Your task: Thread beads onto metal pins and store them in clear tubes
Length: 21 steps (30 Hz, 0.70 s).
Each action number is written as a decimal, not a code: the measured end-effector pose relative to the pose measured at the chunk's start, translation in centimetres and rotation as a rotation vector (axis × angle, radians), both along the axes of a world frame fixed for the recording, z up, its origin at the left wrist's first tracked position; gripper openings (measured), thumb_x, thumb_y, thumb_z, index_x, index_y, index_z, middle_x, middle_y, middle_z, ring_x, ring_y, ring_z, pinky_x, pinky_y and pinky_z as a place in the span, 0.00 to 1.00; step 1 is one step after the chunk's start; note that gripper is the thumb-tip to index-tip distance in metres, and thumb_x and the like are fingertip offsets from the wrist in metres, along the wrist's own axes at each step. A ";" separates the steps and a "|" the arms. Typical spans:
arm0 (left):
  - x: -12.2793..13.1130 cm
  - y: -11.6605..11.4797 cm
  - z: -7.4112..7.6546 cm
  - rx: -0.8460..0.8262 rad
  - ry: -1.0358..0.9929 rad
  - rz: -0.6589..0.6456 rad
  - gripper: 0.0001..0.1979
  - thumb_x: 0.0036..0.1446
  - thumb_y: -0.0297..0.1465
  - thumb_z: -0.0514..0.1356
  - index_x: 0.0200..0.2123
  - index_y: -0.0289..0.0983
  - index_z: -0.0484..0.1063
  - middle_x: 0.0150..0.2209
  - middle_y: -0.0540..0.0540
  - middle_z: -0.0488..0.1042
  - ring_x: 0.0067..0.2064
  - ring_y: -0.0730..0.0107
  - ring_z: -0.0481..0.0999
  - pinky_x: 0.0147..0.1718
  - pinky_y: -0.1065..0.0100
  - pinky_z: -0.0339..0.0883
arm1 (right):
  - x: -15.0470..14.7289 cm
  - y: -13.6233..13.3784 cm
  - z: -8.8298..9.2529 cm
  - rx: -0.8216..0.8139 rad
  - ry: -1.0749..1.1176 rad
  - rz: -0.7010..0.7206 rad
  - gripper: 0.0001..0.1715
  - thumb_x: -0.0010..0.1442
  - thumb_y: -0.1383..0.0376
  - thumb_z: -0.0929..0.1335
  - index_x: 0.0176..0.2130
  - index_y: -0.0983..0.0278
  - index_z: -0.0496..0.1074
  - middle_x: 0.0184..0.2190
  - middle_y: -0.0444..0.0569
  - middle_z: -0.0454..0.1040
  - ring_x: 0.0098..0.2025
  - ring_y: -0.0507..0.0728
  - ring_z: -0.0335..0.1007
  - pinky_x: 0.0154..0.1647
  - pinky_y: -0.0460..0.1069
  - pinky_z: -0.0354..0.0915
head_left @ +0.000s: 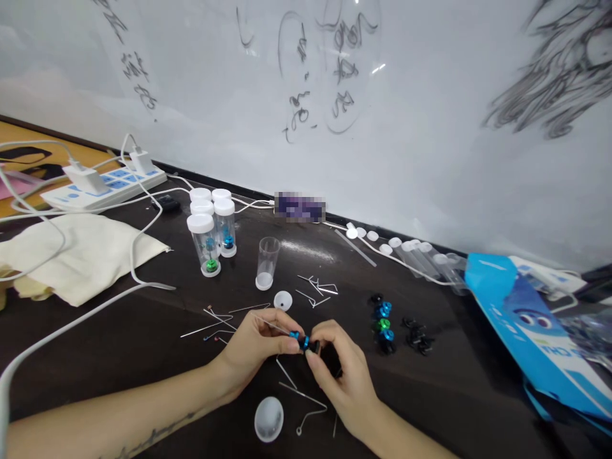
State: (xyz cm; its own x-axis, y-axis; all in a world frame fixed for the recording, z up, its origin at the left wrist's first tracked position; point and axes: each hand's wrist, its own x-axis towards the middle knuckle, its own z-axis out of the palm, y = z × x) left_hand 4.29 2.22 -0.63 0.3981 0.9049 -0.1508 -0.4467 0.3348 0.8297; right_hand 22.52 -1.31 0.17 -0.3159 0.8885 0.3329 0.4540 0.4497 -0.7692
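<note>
Over the dark table, my left hand pinches a small shiny blue spool-like part between thumb and fingers, together with a thin metal wire. My right hand grips the black end of the same part from the other side. The fingers hide much of it, so how its pieces fit together I cannot tell. Just beyond my hands lies a white cap with a dark spot at its centre. Nearer to me rests a white cup-shaped cap, with bent metal wires beside it.
Several white-lidded tubes stand at back left, near an open transparent tube. More wires lie mid-table. Blue, green and black spools and small black pieces sit right, before a blue bag. White cables cross the left.
</note>
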 end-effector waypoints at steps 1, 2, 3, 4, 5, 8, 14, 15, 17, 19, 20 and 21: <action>0.0 0.0 0.0 0.000 0.005 0.001 0.08 0.39 0.26 0.73 0.26 0.35 0.80 0.26 0.49 0.79 0.29 0.71 0.74 0.34 0.70 0.65 | 0.0 0.0 0.0 -0.001 -0.002 -0.003 0.03 0.66 0.64 0.63 0.40 0.61 0.65 0.34 0.47 0.68 0.36 0.56 0.66 0.38 0.51 0.62; 0.0 0.0 0.0 -0.001 0.010 0.001 0.08 0.39 0.26 0.73 0.26 0.35 0.80 0.25 0.49 0.79 0.29 0.71 0.74 0.33 0.70 0.65 | 0.0 0.0 0.1 -0.007 -0.005 -0.003 0.04 0.66 0.63 0.62 0.40 0.61 0.65 0.34 0.48 0.68 0.36 0.56 0.66 0.39 0.51 0.62; -0.1 -0.1 0.1 -0.003 0.011 0.001 0.08 0.39 0.26 0.73 0.26 0.35 0.80 0.25 0.49 0.79 0.29 0.71 0.74 0.33 0.70 0.65 | 0.1 0.0 0.1 -0.015 -0.011 -0.001 0.06 0.67 0.62 0.61 0.40 0.61 0.65 0.33 0.47 0.68 0.35 0.56 0.66 0.39 0.51 0.61; -0.1 -0.1 0.1 -0.006 0.010 -0.001 0.08 0.39 0.27 0.73 0.26 0.35 0.80 0.24 0.49 0.78 0.28 0.71 0.73 0.32 0.70 0.65 | 0.1 0.0 0.2 -0.025 -0.018 0.002 0.08 0.67 0.61 0.60 0.38 0.61 0.65 0.32 0.47 0.68 0.35 0.56 0.66 0.38 0.51 0.60; -0.1 -0.1 0.1 -0.006 0.007 -0.004 0.08 0.39 0.27 0.73 0.26 0.35 0.80 0.24 0.49 0.78 0.27 0.72 0.73 0.32 0.70 0.65 | 0.1 0.0 0.2 -0.033 -0.027 0.006 0.11 0.68 0.60 0.59 0.36 0.61 0.65 0.31 0.46 0.68 0.34 0.56 0.65 0.38 0.51 0.60; 0.0 -0.2 0.2 0.008 0.002 -0.014 0.08 0.39 0.27 0.73 0.27 0.35 0.80 0.25 0.49 0.78 0.28 0.72 0.73 0.33 0.71 0.65 | 0.1 0.2 0.2 -0.043 -0.051 0.007 0.16 0.69 0.61 0.57 0.30 0.61 0.63 0.27 0.44 0.66 0.31 0.55 0.63 0.36 0.51 0.57; 0.0 -0.3 0.2 0.009 -0.007 -0.012 0.08 0.41 0.26 0.73 0.27 0.35 0.80 0.26 0.49 0.78 0.30 0.73 0.73 0.34 0.73 0.64 | 0.0 0.1 -0.1 0.002 -0.025 0.012 0.08 0.67 0.64 0.61 0.34 0.61 0.63 0.31 0.44 0.67 0.35 0.55 0.65 0.39 0.51 0.58; 0.0 -0.2 0.2 0.010 -0.003 -0.011 0.08 0.41 0.26 0.73 0.28 0.35 0.80 0.26 0.49 0.78 0.30 0.73 0.73 0.34 0.72 0.64 | 0.0 0.0 -0.1 0.010 -0.018 0.007 0.06 0.66 0.64 0.62 0.35 0.61 0.63 0.31 0.45 0.67 0.35 0.55 0.65 0.39 0.51 0.58; 0.0 -0.2 0.1 0.012 0.011 -0.009 0.08 0.41 0.26 0.73 0.28 0.35 0.80 0.26 0.49 0.78 0.30 0.72 0.73 0.34 0.72 0.63 | 0.1 0.0 -0.1 0.018 -0.012 -0.002 0.06 0.66 0.63 0.62 0.36 0.61 0.63 0.32 0.45 0.67 0.35 0.55 0.65 0.38 0.51 0.59; 0.0 -0.2 0.1 0.013 0.021 -0.009 0.07 0.41 0.26 0.73 0.27 0.35 0.80 0.26 0.49 0.78 0.30 0.71 0.72 0.34 0.72 0.63 | 0.1 0.0 0.0 0.009 -0.010 -0.006 0.08 0.67 0.61 0.61 0.37 0.61 0.64 0.33 0.46 0.67 0.35 0.55 0.65 0.39 0.51 0.60; 0.0 -0.2 0.1 0.012 0.023 -0.007 0.07 0.40 0.26 0.73 0.27 0.35 0.80 0.26 0.49 0.78 0.30 0.71 0.72 0.34 0.72 0.63 | 0.1 0.0 0.0 0.001 -0.009 -0.005 0.10 0.67 0.59 0.60 0.37 0.61 0.64 0.32 0.46 0.68 0.35 0.55 0.66 0.39 0.51 0.60; 0.0 -0.2 0.2 0.011 0.024 -0.005 0.07 0.40 0.26 0.73 0.27 0.35 0.80 0.25 0.50 0.78 0.30 0.72 0.72 0.34 0.72 0.63 | 0.1 0.0 0.1 -0.007 -0.008 -0.003 0.13 0.68 0.57 0.59 0.37 0.61 0.64 0.32 0.46 0.68 0.35 0.55 0.66 0.39 0.51 0.60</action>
